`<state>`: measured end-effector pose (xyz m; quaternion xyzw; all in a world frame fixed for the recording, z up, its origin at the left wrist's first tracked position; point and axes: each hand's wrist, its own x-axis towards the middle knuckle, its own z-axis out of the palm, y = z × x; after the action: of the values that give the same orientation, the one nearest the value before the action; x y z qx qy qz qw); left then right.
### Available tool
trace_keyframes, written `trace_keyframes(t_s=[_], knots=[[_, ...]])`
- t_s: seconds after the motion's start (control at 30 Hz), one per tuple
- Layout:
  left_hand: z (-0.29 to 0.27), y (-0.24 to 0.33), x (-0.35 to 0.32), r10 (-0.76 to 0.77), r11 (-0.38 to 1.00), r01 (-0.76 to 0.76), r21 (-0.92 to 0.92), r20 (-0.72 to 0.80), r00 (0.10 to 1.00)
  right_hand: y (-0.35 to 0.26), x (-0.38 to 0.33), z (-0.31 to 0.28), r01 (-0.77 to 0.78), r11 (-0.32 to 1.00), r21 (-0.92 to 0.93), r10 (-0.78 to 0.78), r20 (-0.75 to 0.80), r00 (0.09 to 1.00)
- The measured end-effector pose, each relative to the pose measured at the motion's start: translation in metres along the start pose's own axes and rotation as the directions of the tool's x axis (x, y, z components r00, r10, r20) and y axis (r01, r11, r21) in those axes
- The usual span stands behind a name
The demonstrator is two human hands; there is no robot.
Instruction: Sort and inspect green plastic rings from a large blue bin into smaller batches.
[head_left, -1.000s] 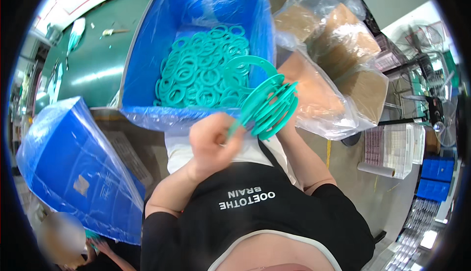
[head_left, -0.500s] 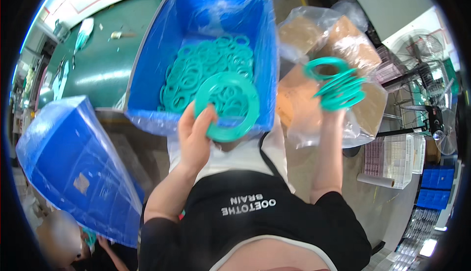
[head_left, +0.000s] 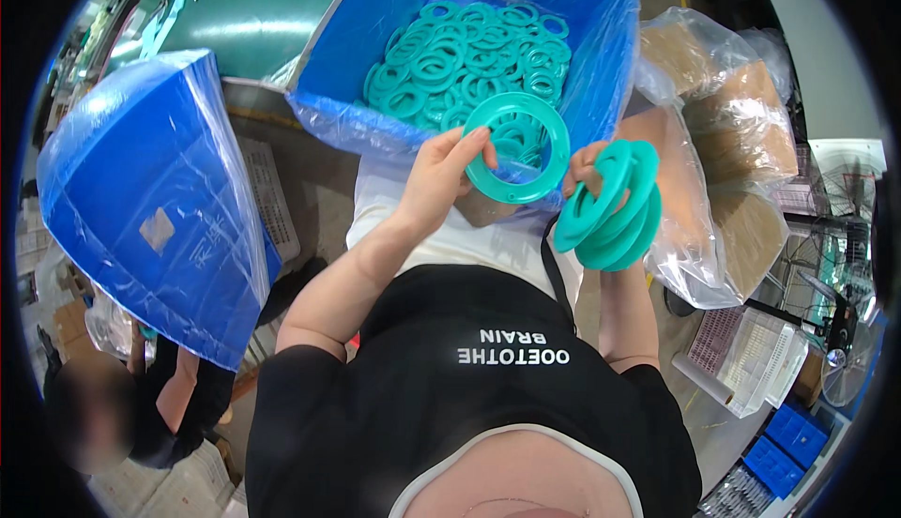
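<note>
Between thumb and fingers, my left hand (head_left: pixel 441 173) pinches one flat teal plastic ring (head_left: pixel 550 178) by its left edge, held up over the near rim of a blue bin. My right hand (head_left: pixel 587 166) is closed around a bunch of several teal rings (head_left: pixel 624 204), which fan out from the fingers and hide part of the palm. The right fingertips come close to the single ring; whether they touch it I cannot tell. Beyond both hands stands the blue bin (head_left: pixel 333 58), lined with clear plastic and holding a heap of teal rings (head_left: pixel 469 49).
At the left is another blue bin (head_left: pixel 113 171) wrapped in plastic, with a co-worker (head_left: pixel 174 396) beside it. A green table (head_left: pixel 253 25) lies at the back left. Plastic-wrapped cardboard boxes (head_left: pixel 737 124) stand right of the bin. White crates (head_left: pixel 751 368) and a fan (head_left: pixel 849 368) are farther right.
My right hand has swung inward with its rings, from over the boxes to beside the single ring. The view has shifted, so the bin sits higher and farther right.
</note>
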<state>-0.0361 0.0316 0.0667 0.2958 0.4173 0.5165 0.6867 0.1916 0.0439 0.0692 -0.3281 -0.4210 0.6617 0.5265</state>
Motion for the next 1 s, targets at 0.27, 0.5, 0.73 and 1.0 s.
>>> trace_keyframes(t_s=[0.27,0.5,0.73,1.0], knots=[[-0.017,0.009,0.009,-0.207,0.914,0.082,0.397,0.285,0.936,-0.003,0.002,0.029,-0.246,0.912,-0.329,0.287,0.081,0.955],[-0.013,-0.021,-0.021,-0.030,0.997,0.052,-0.058,0.324,0.945,0.057,-0.005,0.006,0.003,0.823,-0.568,-0.093,-0.129,0.987],[-0.022,-0.035,-0.023,-0.012,0.999,0.017,-0.030,0.165,0.986,0.076,-0.014,-0.011,0.328,0.640,-0.695,-0.275,0.192,0.942],[-0.035,-0.071,-0.018,-0.196,0.971,0.193,0.143,0.004,0.981,0.083,-0.025,-0.046,-0.025,0.887,-0.462,0.026,-0.005,1.000]])
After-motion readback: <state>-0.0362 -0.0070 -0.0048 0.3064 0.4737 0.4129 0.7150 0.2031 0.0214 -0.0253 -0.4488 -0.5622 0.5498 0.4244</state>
